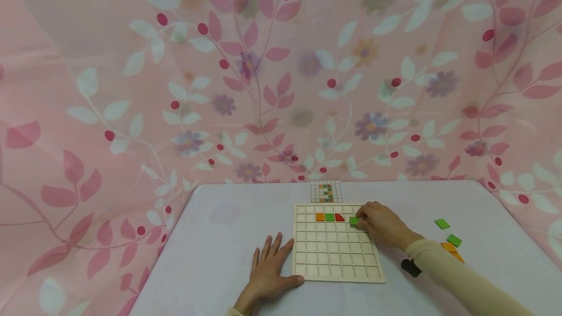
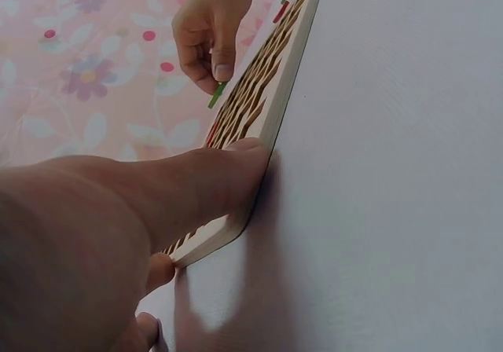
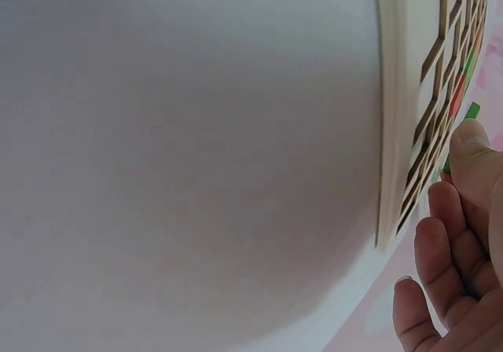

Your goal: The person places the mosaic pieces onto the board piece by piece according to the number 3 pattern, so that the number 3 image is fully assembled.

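Observation:
A pale wooden grid board (image 1: 335, 257) lies on the table. In its upper rows sit an orange square tile (image 1: 320, 217), a green square tile (image 1: 330, 217) and a red tile with a rounded edge (image 1: 339, 217). My right hand (image 1: 381, 223) pinches another green square tile (image 1: 353, 221) between thumb and fingers, over the board's upper right part. The left wrist view shows this held tile (image 2: 217, 95) tilted, close over the grid. My left hand (image 1: 271, 269) lies with fingers spread at the board's lower left corner, its thumb (image 2: 228, 171) pressing the edge.
Behind the board lies a printed grid card (image 1: 326, 191) with coloured squares. To the right are loose green tiles (image 1: 442, 224) and orange tiles (image 1: 449, 247), near my right forearm. A black object (image 1: 411, 267) shows under the right wrist. A floral curtain (image 1: 263, 87) hangs behind the table.

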### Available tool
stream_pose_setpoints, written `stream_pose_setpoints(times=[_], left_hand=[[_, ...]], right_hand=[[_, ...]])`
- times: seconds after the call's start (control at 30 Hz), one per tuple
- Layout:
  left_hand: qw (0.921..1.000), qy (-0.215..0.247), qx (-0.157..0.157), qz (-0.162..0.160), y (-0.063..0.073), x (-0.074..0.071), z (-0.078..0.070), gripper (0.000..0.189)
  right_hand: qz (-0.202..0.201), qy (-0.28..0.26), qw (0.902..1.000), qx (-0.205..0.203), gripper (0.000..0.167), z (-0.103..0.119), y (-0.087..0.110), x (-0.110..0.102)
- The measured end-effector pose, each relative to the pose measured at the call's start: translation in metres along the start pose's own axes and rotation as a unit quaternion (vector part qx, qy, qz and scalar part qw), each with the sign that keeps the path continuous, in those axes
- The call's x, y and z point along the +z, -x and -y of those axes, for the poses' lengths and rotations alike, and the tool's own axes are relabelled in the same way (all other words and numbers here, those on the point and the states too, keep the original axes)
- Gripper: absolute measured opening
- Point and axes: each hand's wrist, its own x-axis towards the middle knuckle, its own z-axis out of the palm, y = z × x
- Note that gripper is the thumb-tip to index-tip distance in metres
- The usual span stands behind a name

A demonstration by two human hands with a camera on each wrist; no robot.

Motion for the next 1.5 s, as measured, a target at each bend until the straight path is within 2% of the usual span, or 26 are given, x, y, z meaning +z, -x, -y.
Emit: stream_pose_setpoints(times=[0.17, 0.47, 0.67, 0.93, 1.27, 1.5], left_hand=[[1.0000, 0.006, 0.001, -0.003, -0.002, 0.003, 0.003, 0.098], [0.9999, 0.010, -0.002, 0.001, 0.000, -0.001, 0.001, 0.096], [0.9999, 0.010, -0.001, -0.002, 0.002, -0.002, -0.001, 0.096], [0.9999, 0.014, -0.004, -0.009, -0.001, 0.003, 0.001, 0.097], [1.0000, 0.002, -0.003, -0.009, 0.000, 0.002, -0.001, 0.098], [0.9998, -0.002, -0.005, -0.021, -0.002, 0.008, 0.005, 0.099]], right_hand=[[0.003, 0.006, 0.9998, -0.018, 0.018, 0.003, -0.004, 0.003], [0.029, -0.013, 0.9994, -0.012, 0.017, 0.011, -0.011, 0.012], [0.024, -0.015, 0.9995, -0.012, 0.016, 0.014, -0.014, 0.017], [0.041, -0.060, 0.9971, 0.020, 0.014, 0.020, -0.018, 0.016], [0.032, -0.121, 0.9921, -0.011, 0.008, 0.015, -0.020, 0.013], [0.023, -0.146, 0.9887, -0.027, 0.014, 0.012, -0.020, 0.016]])
